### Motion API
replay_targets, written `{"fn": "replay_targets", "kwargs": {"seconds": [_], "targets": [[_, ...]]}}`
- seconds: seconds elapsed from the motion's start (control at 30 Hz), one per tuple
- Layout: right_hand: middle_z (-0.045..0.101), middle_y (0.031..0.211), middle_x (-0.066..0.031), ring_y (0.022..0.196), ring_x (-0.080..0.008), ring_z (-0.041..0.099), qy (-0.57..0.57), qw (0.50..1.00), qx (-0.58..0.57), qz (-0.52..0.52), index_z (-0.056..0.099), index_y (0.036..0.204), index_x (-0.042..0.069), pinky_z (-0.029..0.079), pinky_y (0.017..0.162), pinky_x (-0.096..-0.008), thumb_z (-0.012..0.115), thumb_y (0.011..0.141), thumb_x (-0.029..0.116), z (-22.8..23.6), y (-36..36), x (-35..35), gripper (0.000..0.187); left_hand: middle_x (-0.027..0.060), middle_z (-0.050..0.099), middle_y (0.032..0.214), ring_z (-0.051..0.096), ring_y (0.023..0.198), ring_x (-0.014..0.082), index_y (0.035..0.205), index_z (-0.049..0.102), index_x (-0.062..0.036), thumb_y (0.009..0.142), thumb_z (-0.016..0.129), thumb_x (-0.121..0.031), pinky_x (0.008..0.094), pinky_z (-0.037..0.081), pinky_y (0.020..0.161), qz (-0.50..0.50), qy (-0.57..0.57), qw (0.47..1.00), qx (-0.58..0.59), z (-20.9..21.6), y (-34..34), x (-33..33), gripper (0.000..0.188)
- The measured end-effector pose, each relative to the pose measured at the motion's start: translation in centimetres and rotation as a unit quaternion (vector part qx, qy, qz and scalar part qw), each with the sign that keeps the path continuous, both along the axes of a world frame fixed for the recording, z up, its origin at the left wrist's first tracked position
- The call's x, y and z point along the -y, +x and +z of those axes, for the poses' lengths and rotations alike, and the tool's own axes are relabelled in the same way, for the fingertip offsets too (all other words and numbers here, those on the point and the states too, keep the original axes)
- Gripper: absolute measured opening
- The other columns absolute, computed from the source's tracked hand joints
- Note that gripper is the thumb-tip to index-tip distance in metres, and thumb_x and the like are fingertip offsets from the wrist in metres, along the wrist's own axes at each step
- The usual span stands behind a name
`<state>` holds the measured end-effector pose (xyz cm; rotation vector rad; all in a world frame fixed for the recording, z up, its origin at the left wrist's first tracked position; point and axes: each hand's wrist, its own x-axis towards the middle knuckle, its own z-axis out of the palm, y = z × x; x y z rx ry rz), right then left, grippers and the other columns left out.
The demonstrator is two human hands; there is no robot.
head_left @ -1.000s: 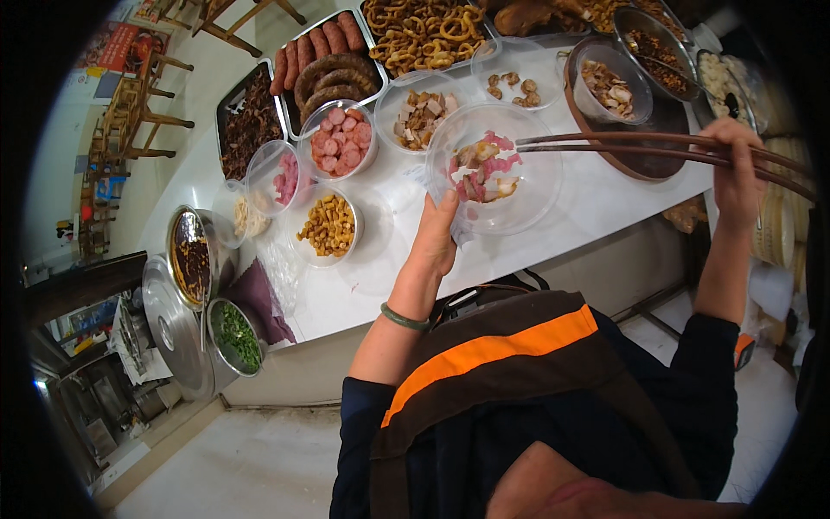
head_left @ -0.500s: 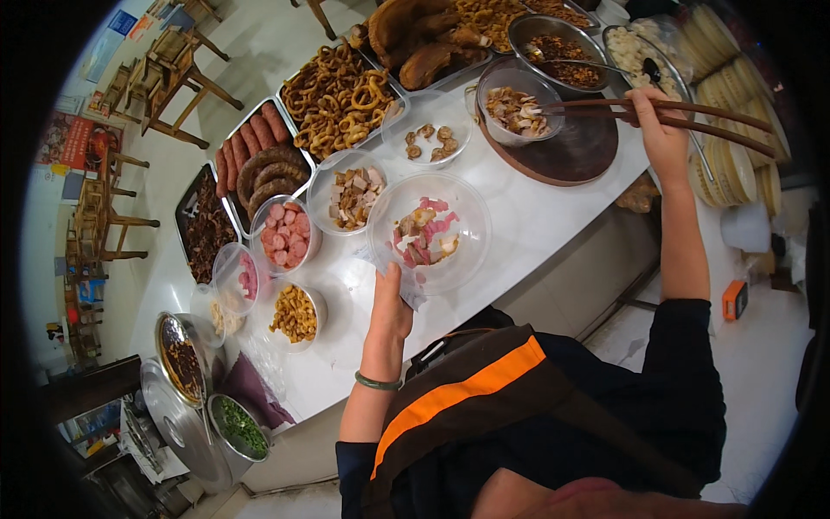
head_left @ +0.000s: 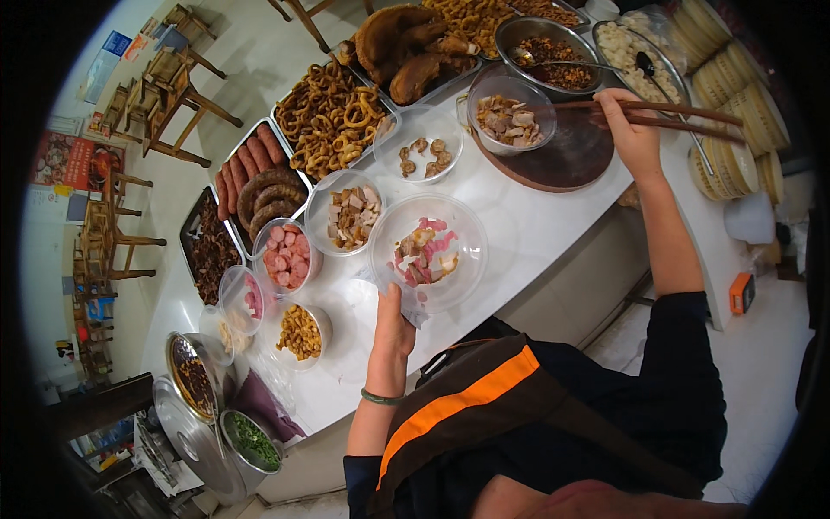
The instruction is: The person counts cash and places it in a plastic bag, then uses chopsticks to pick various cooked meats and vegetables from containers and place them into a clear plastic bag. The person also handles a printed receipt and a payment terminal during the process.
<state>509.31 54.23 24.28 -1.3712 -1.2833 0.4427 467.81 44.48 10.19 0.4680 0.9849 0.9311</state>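
Observation:
My left hand [head_left: 395,329] grips the near rim of a clear plastic bowl [head_left: 471,259], thumb on the edge, its other fingers mostly hidden. Inside are bits of pink and brown sliced meat. In my right hand [head_left: 633,138] is a pair of long brown chopsticks [head_left: 692,112]. Their tips reach the right side of a clear tub of chopped meat [head_left: 508,119], which stands on a round dark board [head_left: 575,156]; the exact tips are hard to make out. Beyond the held bowl are a tub of diced meat [head_left: 353,216] and a tub of small brown rings [head_left: 426,158].
Trays of sausages [head_left: 251,160], fried rings [head_left: 333,117] and large brown meat pieces [head_left: 415,52] line the far edge. A steel bowl of chili flakes [head_left: 553,60] stands behind the board. Chopped greens [head_left: 251,441] and a dark sauce pot [head_left: 194,376] sit at left.
The chopsticks have come closer together, and my right hand has shifted slightly left, toward the tub of chopped meat. My left hand keeps its hold on the bowl. The whole view has shifted a little.

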Motion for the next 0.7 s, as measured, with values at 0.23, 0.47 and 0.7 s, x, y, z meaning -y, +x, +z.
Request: {"fn": "replay_targets", "kwargs": {"seconds": [0.23, 0.47, 0.7], "targets": [[0.065, 0.079, -0.0037, 0.07, -0.0107, 0.062, 0.023, 0.997, 0.056, -0.044, 0.065, 0.095, -0.001, 0.052, 0.063, -0.0228, 0.059, 0.095, 0.019, 1.6, 1.4, 0.8, 0.021, 0.0047, 0.051, 0.127, 0.054, 0.093, 0.0184, 0.147, 0.029, -0.0203, 0.093, 0.051, -0.051, 0.0332, 0.045, 0.081, 0.004, 0.004, 1.0, 0.008, -0.2, 0.4, 0.0, 0.066], [0.066, 0.08, -0.0034, 0.07, -0.01, 0.063, 0.001, 0.999, 0.019, -0.037, 0.065, 0.096, 0.001, 0.052, 0.062, -0.0221, 0.058, 0.095, 0.021, 2.3, 3.5, 0.9, 0.021, 0.0057, 0.052, 0.124, 0.053, 0.092, 0.0186, 0.147, 0.029, -0.0194, 0.09, 0.056, -0.053, 0.0342, 0.045, 0.08, 0.002, 0.0, 1.0, 0.001, -0.6, 0.9, -0.2, 0.071], [0.066, 0.086, -0.0037, 0.072, -0.009, 0.062, 0.004, 1.0, -0.004, -0.022, 0.065, 0.097, 0.001, 0.05, 0.061, -0.0218, 0.057, 0.096, 0.021, -1.4, 2.3, -2.6, 0.022, 0.0071, 0.051, 0.125, 0.054, 0.093, 0.0192, 0.147, 0.028, -0.0172, 0.086, 0.06, -0.054, 0.0348, 0.045, 0.083, -0.018, 0.0, 1.0, 0.015, -0.8, 1.5, -0.3, 0.078]]}}
